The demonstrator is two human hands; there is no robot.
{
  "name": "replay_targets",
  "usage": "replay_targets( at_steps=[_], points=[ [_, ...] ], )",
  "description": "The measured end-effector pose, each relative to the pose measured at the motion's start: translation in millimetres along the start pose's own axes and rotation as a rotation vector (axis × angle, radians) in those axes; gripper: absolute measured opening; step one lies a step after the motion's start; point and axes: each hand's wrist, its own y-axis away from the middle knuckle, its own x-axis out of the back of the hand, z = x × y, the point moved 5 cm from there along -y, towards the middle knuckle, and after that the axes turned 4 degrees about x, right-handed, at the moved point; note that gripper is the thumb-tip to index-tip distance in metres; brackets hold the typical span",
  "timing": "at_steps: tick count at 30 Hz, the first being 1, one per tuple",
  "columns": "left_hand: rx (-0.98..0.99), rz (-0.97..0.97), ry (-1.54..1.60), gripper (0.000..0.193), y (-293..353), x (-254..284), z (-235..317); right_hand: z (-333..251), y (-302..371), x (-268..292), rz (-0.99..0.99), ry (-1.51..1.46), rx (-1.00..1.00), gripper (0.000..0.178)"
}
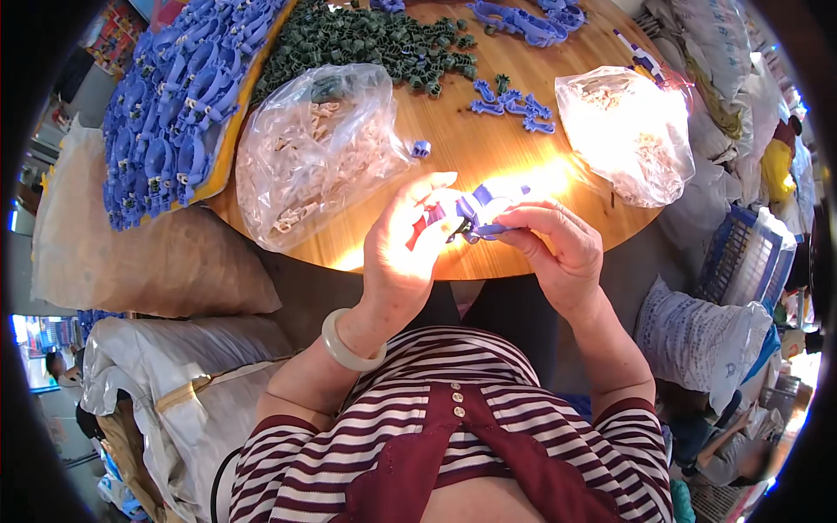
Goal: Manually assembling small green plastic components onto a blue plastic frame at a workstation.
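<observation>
Over the near edge of the round wooden table, both my hands hold a small blue-purple plastic part (pixel 471 207) between them. My left hand (pixel 403 231) pinches its left side, and a dark piece shows near the thumb tip. At the right, the fingers and thumb of my right hand (pixel 565 248) are closed on the part's lower edge. Bright sunlight washes out some of its detail, and fingers hide the rest. A small blue piece (pixel 420 149) lies on the table just beyond my left hand. Several blue branched pieces (pixel 514 106) lie farther off.
A clear bag of pale pieces (pixel 314 166) sits on the left, another bag (pixel 623 131) on the right. Behind are a heap of dark green pieces (pixel 366 44) and larger blue parts (pixel 532 24). A yellow-edged board (pixel 228 161) bears many blue parts. Sacks (pixel 697 336) stand around the table.
</observation>
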Motion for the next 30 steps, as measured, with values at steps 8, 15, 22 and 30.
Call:
replay_targets(
  at_steps=[8,15,22,30],
  points=[
    [0.01,0.017,-0.058,0.039,0,-2,0,2,1,0,0.009,0.007,-0.031,0.019],
    [-0.044,0.03,-0.168,0.038,2,-2,4,-2,-2,0,0.002,0.039,0.04,0.016],
    [-0.005,0.067,0.039,0.034,-1,-1,-7,9,-6,-9,-0.025,-0.01,0.03,0.015],
    [0.011,0.059,0.141,0.033,-8,5,-9,15,-6,-18,0.089,-0.001,0.048,0.024]
  ],
)
